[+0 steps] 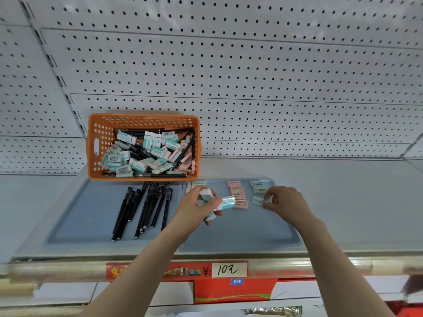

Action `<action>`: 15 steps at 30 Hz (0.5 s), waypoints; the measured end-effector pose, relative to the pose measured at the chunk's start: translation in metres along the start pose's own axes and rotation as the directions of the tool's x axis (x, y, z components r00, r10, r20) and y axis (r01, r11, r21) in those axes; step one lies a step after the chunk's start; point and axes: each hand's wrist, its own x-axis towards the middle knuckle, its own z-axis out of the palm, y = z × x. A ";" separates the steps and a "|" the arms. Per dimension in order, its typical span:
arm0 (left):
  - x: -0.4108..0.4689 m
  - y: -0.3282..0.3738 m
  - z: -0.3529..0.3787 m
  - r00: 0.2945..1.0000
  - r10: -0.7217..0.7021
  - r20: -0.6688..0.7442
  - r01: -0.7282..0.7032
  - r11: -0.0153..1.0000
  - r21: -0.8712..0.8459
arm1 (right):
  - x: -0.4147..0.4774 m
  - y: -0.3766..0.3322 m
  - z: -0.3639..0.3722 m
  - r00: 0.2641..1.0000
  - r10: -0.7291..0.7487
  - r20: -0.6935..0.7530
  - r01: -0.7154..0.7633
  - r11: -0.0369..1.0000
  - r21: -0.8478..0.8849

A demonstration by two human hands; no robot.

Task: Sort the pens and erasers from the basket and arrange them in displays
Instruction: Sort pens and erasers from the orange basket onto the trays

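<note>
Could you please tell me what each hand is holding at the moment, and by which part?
The left hand holds a bunch of teal-and-white erasers, fingers wrapped round the stack. The right hand pinches one grey-green eraser by its right end.

Right tray (240, 234) front open to reach; basket (91, 143) blocks rear left; pens (142, 209) cover left tray (75, 216) middle.

Left hand (194, 208) hides parts of its eraser bunch (227, 202) & white erasers (197, 184) behind; txt on grey eraser (258, 200) at right hand (286, 202) unreadable.
</note>
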 end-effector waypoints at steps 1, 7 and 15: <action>0.000 0.000 0.000 1.000 -0.001 -0.002 0.001 1.000 0.001 | 0.001 -0.001 0.001 1.000 0.013 -0.024 -0.013 1.000 -0.021; 0.000 -0.001 -0.001 1.000 0.006 -0.002 -0.006 1.000 -0.008 | 0.008 -0.002 0.007 0.997 0.034 -0.070 -0.033 0.999 0.017; 0.003 -0.001 -0.003 0.999 0.014 -0.037 -0.014 1.000 -0.007 | -0.009 -0.057 -0.011 0.983 -0.174 -0.058 0.175 0.796 0.579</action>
